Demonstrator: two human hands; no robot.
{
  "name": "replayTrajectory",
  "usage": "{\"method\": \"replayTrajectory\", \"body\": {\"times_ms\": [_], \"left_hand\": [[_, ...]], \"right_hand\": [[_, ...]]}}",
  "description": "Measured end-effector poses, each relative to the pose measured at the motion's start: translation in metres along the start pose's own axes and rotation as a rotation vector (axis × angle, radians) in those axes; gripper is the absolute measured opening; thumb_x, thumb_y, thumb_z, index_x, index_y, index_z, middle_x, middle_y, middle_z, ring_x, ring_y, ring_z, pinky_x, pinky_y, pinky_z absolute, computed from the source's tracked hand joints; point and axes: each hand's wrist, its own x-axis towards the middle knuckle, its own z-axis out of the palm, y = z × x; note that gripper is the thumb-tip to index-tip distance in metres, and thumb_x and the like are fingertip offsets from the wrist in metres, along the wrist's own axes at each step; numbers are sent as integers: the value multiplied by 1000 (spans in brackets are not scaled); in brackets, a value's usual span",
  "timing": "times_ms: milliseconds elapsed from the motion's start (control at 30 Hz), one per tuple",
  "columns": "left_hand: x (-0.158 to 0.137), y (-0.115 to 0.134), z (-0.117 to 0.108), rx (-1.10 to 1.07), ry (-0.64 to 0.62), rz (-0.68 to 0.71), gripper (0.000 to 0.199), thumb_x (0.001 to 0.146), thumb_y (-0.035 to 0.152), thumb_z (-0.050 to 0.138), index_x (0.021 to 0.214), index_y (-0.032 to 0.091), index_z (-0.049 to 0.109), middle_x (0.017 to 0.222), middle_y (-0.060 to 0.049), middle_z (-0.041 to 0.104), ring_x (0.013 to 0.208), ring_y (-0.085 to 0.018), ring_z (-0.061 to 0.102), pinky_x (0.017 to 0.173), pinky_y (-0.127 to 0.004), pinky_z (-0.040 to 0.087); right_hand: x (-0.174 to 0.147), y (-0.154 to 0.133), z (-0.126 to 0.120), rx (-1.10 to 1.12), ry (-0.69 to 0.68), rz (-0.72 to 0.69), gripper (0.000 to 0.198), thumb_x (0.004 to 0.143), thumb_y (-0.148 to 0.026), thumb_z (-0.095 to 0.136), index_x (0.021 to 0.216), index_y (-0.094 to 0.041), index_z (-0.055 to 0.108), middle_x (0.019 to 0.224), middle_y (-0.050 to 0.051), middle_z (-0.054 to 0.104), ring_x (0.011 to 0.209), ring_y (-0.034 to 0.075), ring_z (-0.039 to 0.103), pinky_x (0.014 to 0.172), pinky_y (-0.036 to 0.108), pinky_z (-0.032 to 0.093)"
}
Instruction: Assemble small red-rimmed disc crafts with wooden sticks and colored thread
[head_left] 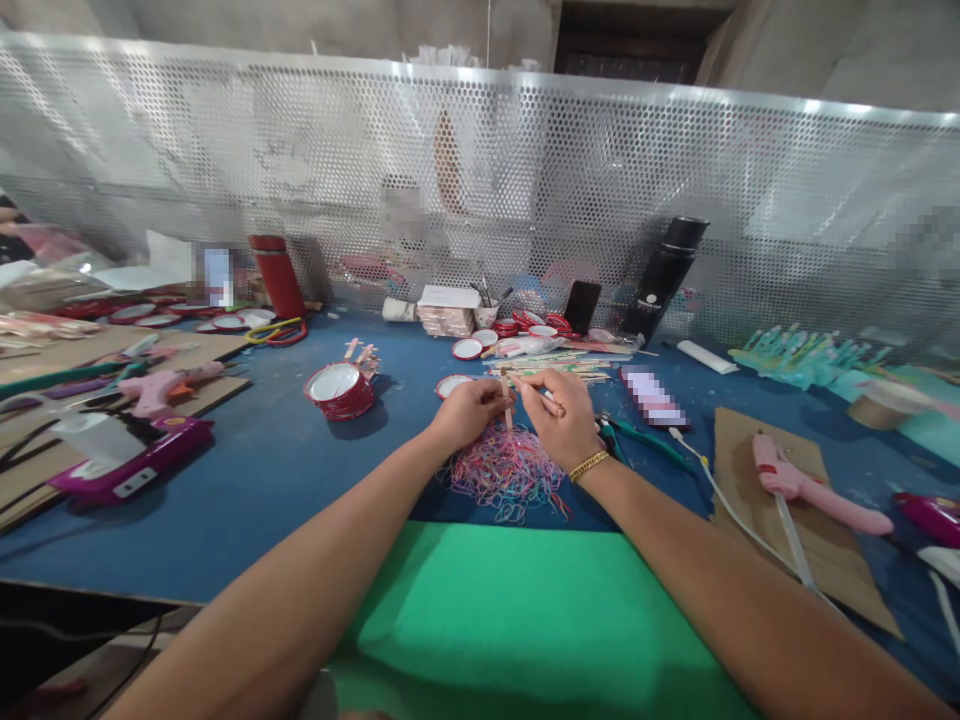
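Observation:
Just above a tangled heap of pink, purple and blue elastic strings (pixel 514 470), my two hands come together. My left hand (pixel 472 410) pinches a small upright wooden stick (pixel 508 408) with a short piece across its top. Held like a pen, a thin pale stick-like tool (pixel 551 402) sits in the fingers of my right hand (pixel 564 410), its tip close to the wooden stick. The fingers partly hide that tool, so its exact kind is unclear. A white disc with a red rim (pixel 453 386) lies behind my left hand. Green-handled pliers (pixel 649 440) rest beside my right wrist.
Left stands a red-rimmed round container (pixel 339 390) with small wooden crosses at its edge. A pink glue gun (pixel 817 490) lies on cardboard at right, its cable nearby. Toward the back are a phone (pixel 582 306), black bottle (pixel 664 280) and red bottle (pixel 277 278), before a perforated metal screen (pixel 337 170).

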Motion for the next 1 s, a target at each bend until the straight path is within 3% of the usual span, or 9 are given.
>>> {"method": "replayTrajectory", "body": {"times_ms": [433,667,1000], "left_hand": [[0,0,0,-11,-6,-9,31,76,45,63,68,15,61,63,1,58,63,-13,53,62,-25,44],[0,-2,0,-83,-22,-59,34,74,48,68,81,14,67,64,0,62,61,-14,56,62,-26,46],[-2,0,0,-174,-35,-91,38,78,54,63,85,17,56,72,-2,71,61,-16,65,56,-26,48]], "right_hand": [[1,0,0,7,-22,-8,12,89,-28,56,85,-25,66,83,1,71,83,20,62,86,36,41],[1,5,1,125,48,53,15,91,-30,53,91,-25,68,88,2,73,86,21,65,86,36,45],[0,7,2,219,36,124,20,93,-32,52,100,-26,70,98,3,74,96,22,67,86,36,49]]}}
